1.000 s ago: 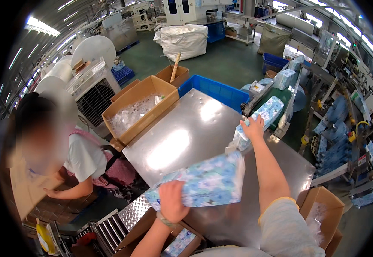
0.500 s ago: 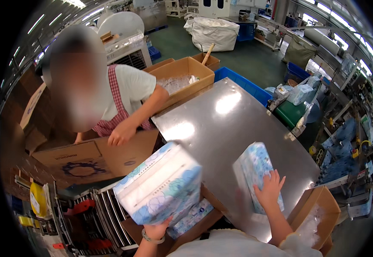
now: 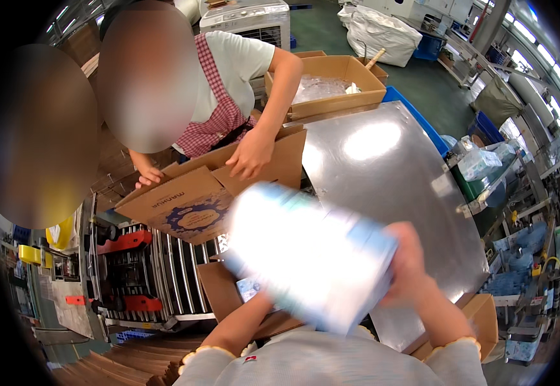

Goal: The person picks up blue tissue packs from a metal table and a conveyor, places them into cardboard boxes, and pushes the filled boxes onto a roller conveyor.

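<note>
Blur softens the boxy pack (image 3: 306, 251), white and pale blue with crisp folds lost, held up over the near left edge of the desk (image 3: 383, 193). Right hand (image 3: 407, 264) has its grip clamped on the pack's right end; left hand (image 3: 264, 300) runs mostly out of sight behind it, so I cannot tell how that grip stands. Beneath, a brown open carton (image 3: 219, 293) shows a bit of another blue-and-white pack (image 3: 248, 288). The desk is smooth sheet metal, glaring white in patches. To the left, slim metal rods make a roller conveyor (image 3: 180, 264); beyond it a co-worker in a checked apron (image 3: 212, 128) has both hands on a large printed cardboard box (image 3: 216, 186). At the far side sit a carton (image 3: 338, 104) of crumpled clear film, a blue plastic bin (image 3: 423, 125) and a slumped white sack (image 3: 383, 37) on green floor (image 3: 322, 35).
</note>
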`<action>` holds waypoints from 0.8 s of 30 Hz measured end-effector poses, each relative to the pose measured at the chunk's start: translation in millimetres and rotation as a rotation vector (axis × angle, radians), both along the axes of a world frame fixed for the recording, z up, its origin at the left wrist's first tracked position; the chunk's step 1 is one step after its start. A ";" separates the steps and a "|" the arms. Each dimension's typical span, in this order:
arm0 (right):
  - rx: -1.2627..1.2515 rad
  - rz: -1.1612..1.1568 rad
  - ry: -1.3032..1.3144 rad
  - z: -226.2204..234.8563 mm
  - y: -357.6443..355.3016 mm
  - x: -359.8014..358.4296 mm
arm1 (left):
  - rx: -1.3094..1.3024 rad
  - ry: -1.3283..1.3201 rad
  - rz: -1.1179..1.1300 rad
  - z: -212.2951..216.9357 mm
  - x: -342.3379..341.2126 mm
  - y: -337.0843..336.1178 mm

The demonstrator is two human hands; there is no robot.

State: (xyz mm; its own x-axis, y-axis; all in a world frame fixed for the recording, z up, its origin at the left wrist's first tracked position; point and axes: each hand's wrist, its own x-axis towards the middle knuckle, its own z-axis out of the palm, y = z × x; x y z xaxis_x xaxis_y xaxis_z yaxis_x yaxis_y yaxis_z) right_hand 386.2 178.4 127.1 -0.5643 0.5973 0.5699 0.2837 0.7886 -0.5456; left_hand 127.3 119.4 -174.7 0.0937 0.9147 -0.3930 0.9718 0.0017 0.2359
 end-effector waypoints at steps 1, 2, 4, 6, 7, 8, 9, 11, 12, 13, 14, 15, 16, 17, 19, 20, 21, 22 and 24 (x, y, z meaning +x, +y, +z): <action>-0.010 0.201 0.038 1.8 -0.9 -27.3 | -0.018 -0.003 -0.012 -15.8 2.6 -3.2; -0.022 0.407 0.082 2.0 0.0 -54.6 | -0.020 -0.014 -0.021 -30.7 1.1 -9.9; 0.047 0.543 -0.087 -50.8 -4.2 -91.1 | -0.012 -0.026 -0.053 -58.0 2.0 -22.3; 0.170 0.523 -0.274 -124.9 8.5 -124.0 | -0.001 -0.043 -0.086 -81.2 1.2 -34.5; 0.139 0.450 -0.386 -168.2 20.4 -128.0 | 0.004 -0.036 -0.121 -85.4 2.3 -38.2; 0.107 0.372 -0.499 -212.2 32.3 -127.8 | 0.010 -0.009 -0.174 -87.9 4.0 -37.4; 0.151 0.246 -0.673 -263.9 36.1 -119.4 | 0.008 0.028 -0.223 -85.5 1.9 -39.5; 0.002 0.132 -0.914 -308.0 30.2 -116.6 | -0.035 0.120 -0.312 -40.5 -2.6 -40.5; -0.191 0.129 -0.983 -310.9 24.9 -118.4 | -0.083 0.086 -0.327 -16.2 -6.0 -35.9; -0.382 0.131 -1.050 -310.1 18.4 -119.4 | -0.011 0.100 -0.235 -19.4 -10.1 -39.1; -0.534 0.218 -0.999 -289.0 17.5 -118.8 | 0.064 0.110 -0.134 -26.7 -13.6 -43.6; -0.686 0.284 -0.944 -248.1 24.3 -109.9 | 0.147 0.111 -0.049 -32.2 -12.7 -41.9; -0.837 0.339 -0.882 -213.8 26.6 -95.0 | 0.028 0.085 0.020 -32.5 -9.7 -34.1; -0.706 0.251 -0.633 -196.2 21.5 -71.6 | -0.090 0.063 0.087 -31.6 -8.0 -21.8; -0.415 -0.019 -0.332 -170.8 13.0 -9.4 | -0.309 0.153 0.129 -50.3 -2.4 -7.5; -0.264 -0.204 -0.274 -162.3 8.3 27.8 | -0.354 0.150 0.144 -58.6 1.6 -2.0; -0.210 -0.401 -0.278 -156.3 -1.1 69.1 | -0.396 0.148 0.151 -65.2 7.1 7.1; -0.237 -0.650 -0.366 -160.2 -19.1 114.7 | -0.440 0.148 0.158 -73.3 12.2 14.6; -0.230 -1.068 -0.394 -198.3 -66.2 222.5 | -0.505 0.164 0.162 -97.7 15.0 21.6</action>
State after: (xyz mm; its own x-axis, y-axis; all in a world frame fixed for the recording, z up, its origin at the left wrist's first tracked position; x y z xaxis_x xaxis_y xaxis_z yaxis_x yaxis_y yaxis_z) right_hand 608.7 112.2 -71.2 0.1749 0.9430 0.2830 0.9268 -0.0607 -0.3705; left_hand 142.4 141.0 -272.4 -0.1322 0.6068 -0.7838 0.9736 0.2280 0.0123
